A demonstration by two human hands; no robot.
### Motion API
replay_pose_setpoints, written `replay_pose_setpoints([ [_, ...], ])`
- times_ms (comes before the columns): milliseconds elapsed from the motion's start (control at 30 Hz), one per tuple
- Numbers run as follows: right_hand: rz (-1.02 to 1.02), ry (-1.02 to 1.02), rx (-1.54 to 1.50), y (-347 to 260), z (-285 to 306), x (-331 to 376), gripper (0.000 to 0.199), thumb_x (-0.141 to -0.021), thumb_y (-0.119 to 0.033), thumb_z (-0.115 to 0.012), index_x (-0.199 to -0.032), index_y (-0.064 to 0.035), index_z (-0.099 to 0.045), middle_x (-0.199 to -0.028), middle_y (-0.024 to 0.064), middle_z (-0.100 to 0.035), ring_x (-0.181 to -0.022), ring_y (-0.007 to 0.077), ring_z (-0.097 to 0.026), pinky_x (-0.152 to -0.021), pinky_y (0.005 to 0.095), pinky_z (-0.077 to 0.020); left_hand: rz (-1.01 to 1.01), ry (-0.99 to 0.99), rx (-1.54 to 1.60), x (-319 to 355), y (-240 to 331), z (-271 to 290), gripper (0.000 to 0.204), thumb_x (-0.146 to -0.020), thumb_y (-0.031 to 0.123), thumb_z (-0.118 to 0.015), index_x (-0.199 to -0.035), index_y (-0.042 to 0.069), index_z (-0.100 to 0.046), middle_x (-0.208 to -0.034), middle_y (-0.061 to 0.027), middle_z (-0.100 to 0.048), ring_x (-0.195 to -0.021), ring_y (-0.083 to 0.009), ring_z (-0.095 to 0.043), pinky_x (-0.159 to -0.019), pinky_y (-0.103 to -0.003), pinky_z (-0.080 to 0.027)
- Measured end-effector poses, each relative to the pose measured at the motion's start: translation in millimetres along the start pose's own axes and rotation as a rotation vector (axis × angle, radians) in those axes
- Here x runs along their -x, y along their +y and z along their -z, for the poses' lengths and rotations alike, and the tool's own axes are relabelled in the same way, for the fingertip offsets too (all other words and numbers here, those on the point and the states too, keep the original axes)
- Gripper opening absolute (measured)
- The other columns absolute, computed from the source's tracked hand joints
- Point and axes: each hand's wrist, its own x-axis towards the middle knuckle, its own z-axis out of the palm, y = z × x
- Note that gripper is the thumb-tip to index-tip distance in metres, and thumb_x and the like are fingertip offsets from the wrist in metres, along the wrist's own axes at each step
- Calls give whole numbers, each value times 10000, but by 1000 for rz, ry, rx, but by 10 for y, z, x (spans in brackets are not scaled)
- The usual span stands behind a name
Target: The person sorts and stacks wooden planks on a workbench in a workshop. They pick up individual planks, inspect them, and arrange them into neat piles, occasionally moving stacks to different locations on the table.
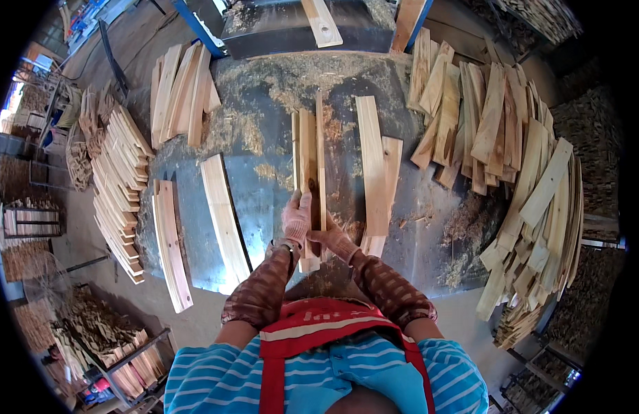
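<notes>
Both my hands wear pale knitted gloves and meet over narrow wooden boards in the middle of the dark table. My left hand [296, 217] is closed on a board [307, 148] that has a dark knot near my fingers. Close to its right, a thin board [321, 152] stands on edge. My right hand [336, 239] grips the near end of that board, its thumb pointing left. Some of the right fingers are hidden behind the wood. Another board end shows below my hands.
Loose boards lie left [226, 214] and right [372, 159] of my hands. Stacked boards line the left edge [119, 200], the right edge [540, 207] and the far left corner [181, 96]. Sawdust covers parts of the table [430, 200]. A machine [264, 34] with a board [322, 24] stands beyond.
</notes>
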Motion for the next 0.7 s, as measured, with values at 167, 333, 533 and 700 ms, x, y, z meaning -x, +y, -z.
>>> replay_pose_setpoints([
  [167,28,98,10,425,-75,88,757,-832,-104,-784,-1466,-92,-371,-1192,95,-650,-1054,191,-631,-907,361,-544,-55,-208,-344,243,149,90,555,-960,436,-621,-1381,75,-605,-1335,-122,-652,-1265,-285,-592,-1052,-370,-456],
  [333,-263,182,237,-155,-186,442,582,-784,-147,-815,-1283,-25,-541,-1011,106,-700,-932,170,-665,-797,335,-573,-348,-348,-950,-2,-277,281,364,-981,321,-603,-1269,112,-679,-1214,-88,-699,-1124,-199,-647,-970,-279,-509],
  [533,-265,80,461,-283,-125,687,745,-770,-271,-801,-1396,-37,-473,-991,144,-703,-871,243,-678,-802,365,-563,368,-260,608,-116,-516,577,393,-1029,418,-507,-1202,96,-647,-963,-116,-708,-784,-273,-690,-752,-399,-606],
  [700,-242,-79,570,-40,-288,476,918,-821,-489,-737,-1536,-100,-312,-1187,246,-674,-1095,365,-679,-944,429,-524,272,-319,469,23,-184,613,687,-942,632,-574,-1330,64,-571,-1092,-122,-687,-1033,-304,-650,-918,-442,-532],
])
